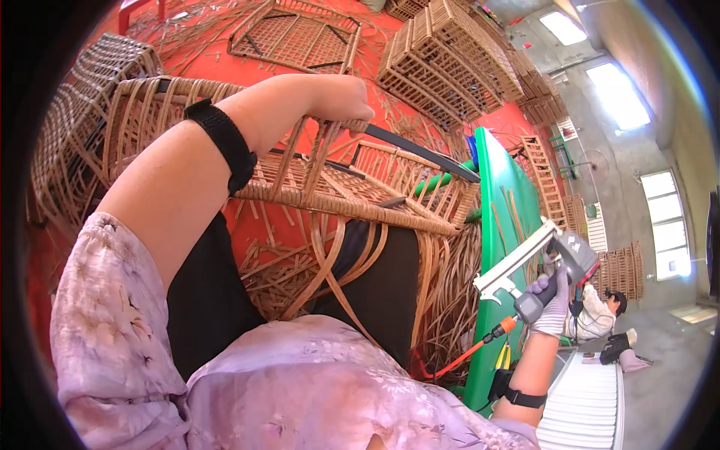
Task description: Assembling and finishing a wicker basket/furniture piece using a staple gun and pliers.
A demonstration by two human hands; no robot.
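Note:
A woven rattan basket frame [375, 212] lies across my lap, with loose strands hanging from its near edge. My left hand [346, 101] is bent over its far rim, fingers curled down onto the rattan and partly hidden by the wrist. Close by that hand, a flat dark bar [409, 146] runs along the frame towards the right. In my gloved right hand [553, 304] is a grey and black air staple gun [576, 259], raised away from the basket, above the green board. An orange air hose [469, 356] trails down from its handle.
On my right stands a green board [499, 172] with a few rattan strips on it. Large woven baskets [82, 120] crowd the left, and a slatted rattan crate [450, 64] stands farther off. Rattan scraps litter the red floor. Another person [596, 319] sits at the far right.

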